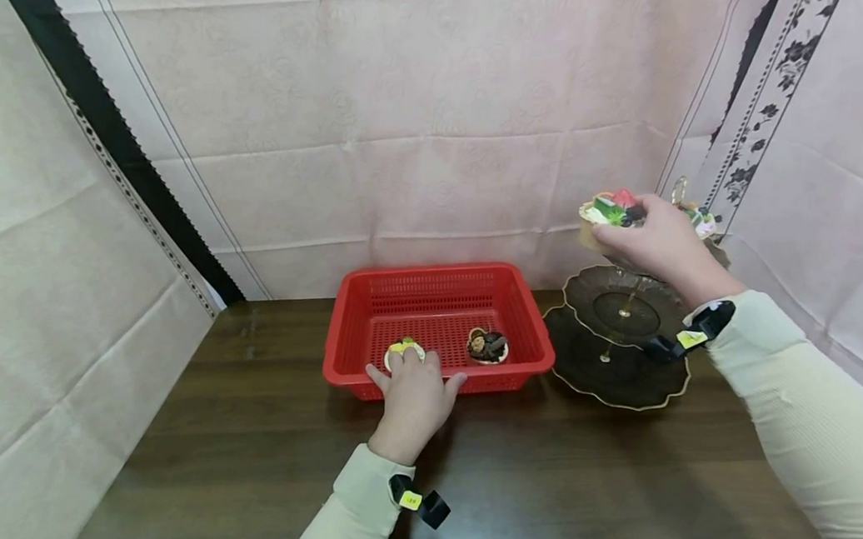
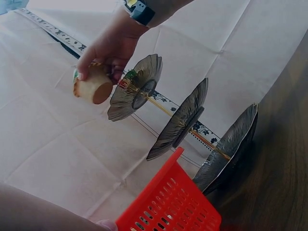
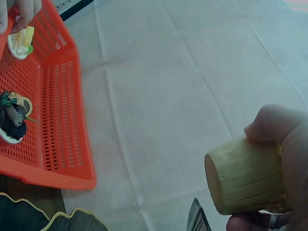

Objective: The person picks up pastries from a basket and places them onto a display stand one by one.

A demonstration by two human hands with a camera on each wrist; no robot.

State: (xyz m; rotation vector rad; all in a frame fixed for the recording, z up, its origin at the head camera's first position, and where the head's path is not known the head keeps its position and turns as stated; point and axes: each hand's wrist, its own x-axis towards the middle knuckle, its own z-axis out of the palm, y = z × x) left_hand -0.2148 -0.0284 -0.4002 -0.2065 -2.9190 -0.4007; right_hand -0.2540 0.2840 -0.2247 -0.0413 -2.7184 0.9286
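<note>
In the head view, the left hand [image 1: 411, 393], fingers spread, lies over the near rim of the basket [image 1: 431, 271] beside a yellow cupcake [image 1: 400, 346]; a dark cupcake [image 1: 488, 346] sits to the right. The right hand [image 1: 662, 240] pinches a fruit cupcake [image 1: 595, 216] above the stand [image 1: 583, 355]. Left wrist view: the fruit cupcake tilts near the top plate [image 2: 122, 109]. Right wrist view: left thumb and fingers straddle and grip the basket's rim.

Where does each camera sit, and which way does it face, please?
Head: head-worn, facing forward and down at red basket and tiered stand; left hand and right hand show.
Left wrist: worn there, facing the stand; both hands show.
Right wrist: worn there, facing held cupcake and basket; both hands show.
Both wrist views share basket and cupcake.
</note>
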